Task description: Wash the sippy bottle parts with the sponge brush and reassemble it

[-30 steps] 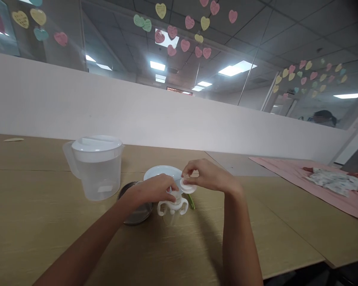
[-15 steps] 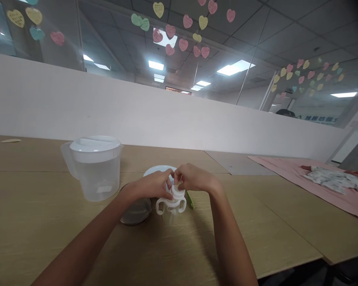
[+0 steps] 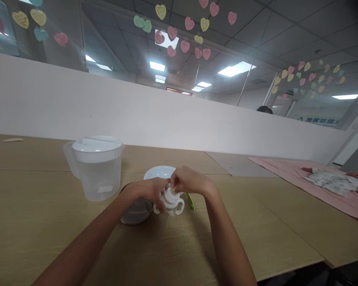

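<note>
A small clear baby bottle (image 3: 170,205) with white side handles stands on the wooden table (image 3: 47,222). My left hand (image 3: 147,190) is wrapped round its left side at the collar. My right hand (image 3: 187,180) pinches the white cap on the bottle's top with closed fingers. A white plate (image 3: 158,172) lies just behind my hands. A round metal lid (image 3: 137,209) lies flat under my left wrist. A green utensil (image 3: 191,201) pokes out to the right of the bottle.
A clear lidded plastic pitcher (image 3: 96,167) stands to the left. A pink cloth (image 3: 313,180) with a doll in patterned clothes (image 3: 335,180) lies at the right. A white partition (image 3: 137,115) runs along the table's far edge. Another person's head (image 3: 265,110) shows behind it.
My right hand brought the white round cap down from beside the bottle onto its top. Both hands closed in round the bottle's neck.
</note>
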The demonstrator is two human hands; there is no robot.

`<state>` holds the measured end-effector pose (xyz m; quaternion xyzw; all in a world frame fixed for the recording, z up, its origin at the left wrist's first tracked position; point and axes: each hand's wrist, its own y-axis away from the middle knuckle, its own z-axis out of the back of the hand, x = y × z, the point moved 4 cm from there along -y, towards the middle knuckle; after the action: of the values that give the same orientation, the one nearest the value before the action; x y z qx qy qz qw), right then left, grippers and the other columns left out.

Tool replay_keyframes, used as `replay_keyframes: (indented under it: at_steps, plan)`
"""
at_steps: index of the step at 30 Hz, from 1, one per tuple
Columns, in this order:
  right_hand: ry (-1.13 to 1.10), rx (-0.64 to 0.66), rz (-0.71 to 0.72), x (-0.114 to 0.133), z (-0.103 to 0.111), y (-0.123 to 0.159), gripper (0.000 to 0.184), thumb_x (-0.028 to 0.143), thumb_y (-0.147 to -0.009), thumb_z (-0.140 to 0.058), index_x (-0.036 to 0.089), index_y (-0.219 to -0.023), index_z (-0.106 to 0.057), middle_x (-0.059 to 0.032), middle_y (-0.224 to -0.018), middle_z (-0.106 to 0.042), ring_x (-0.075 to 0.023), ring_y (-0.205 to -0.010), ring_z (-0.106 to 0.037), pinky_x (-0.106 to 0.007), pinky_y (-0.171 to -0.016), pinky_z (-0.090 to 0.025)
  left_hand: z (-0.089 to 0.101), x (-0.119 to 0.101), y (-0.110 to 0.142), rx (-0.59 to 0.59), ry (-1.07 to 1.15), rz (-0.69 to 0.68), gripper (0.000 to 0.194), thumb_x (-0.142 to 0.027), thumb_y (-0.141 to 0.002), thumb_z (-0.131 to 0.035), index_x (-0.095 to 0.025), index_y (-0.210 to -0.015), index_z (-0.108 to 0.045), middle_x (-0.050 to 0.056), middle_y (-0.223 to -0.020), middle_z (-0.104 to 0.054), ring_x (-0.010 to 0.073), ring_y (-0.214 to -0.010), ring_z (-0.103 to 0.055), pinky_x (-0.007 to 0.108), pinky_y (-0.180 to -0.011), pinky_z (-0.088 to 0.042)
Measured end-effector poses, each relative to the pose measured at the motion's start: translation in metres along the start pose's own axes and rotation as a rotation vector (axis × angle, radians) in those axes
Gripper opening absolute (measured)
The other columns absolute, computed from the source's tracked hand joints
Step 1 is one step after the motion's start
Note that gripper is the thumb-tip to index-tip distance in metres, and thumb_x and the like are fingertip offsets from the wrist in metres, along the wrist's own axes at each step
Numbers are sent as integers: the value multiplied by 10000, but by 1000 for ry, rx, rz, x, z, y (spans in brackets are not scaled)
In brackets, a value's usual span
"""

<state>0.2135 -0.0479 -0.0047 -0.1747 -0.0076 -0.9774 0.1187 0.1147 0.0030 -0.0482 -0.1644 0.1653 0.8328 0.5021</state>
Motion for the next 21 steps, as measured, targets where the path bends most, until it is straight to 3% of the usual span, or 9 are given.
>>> replay_keyframes:
  at_steps: [4,12,17,21]
  plan:
    - [31,4,16,3,-1,0,177,9,-581,-546,140,-640,-648,-6,-624,-607,-86,-538,-503,-169,-453,-339,-7,3,-7,45,54,-50,469,-275,-460,-731,-181,-893,-578,1,-891,-619,194,-819,-557,230,-642,-406]
    - [88,-5,114,0,-2,-4,270,-21,-572,-497,148,-689,-673,-20,-701,-646,-99,-592,-539,-173,-494,-368,-6,6,-8,48,59,-22,433,-284,-464,-726,-155,-856,-595,7,-820,-633,183,-743,-559,231,-596,-407]
    - [45,47,237,8,-6,-5,310,-29,-569,-461,167,-686,-670,5,-725,-653,-94,-647,-550,-163,-540,-380,-9,11,-11,58,106,-30,404,-288,-447,-740,-155,-804,-609,3,-804,-632,178,-744,-558,222,-582,-411]
    - [44,54,126,5,-5,-5,198,46,-588,-545,157,-707,-658,6,-705,-631,-81,-597,-525,-153,-484,-357,-13,18,-15,60,75,-23,409,-309,-436,-749,-146,-786,-612,5,-784,-627,170,-713,-560,213,-552,-400]
